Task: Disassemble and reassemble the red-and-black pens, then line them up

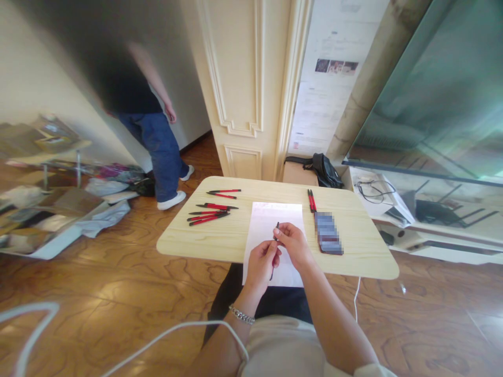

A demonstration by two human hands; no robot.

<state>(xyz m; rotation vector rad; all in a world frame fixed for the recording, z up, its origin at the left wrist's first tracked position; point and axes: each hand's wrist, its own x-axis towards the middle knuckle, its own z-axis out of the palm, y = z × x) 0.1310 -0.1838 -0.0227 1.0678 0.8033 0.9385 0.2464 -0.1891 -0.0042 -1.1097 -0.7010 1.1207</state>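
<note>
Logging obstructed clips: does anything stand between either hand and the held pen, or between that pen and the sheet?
Nothing visible does. The left hand and right hand both hold the pen, and no other object shows between it and the paper sheet. The phone lies right of the sheet.

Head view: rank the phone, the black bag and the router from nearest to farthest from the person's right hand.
From the right hand, as the head view shows it:
1. Phone: on the table, to the hand's right.
2. Black bag: past the table's far edge, ahead and rightward.
3. Router: far off to the right.
</note>
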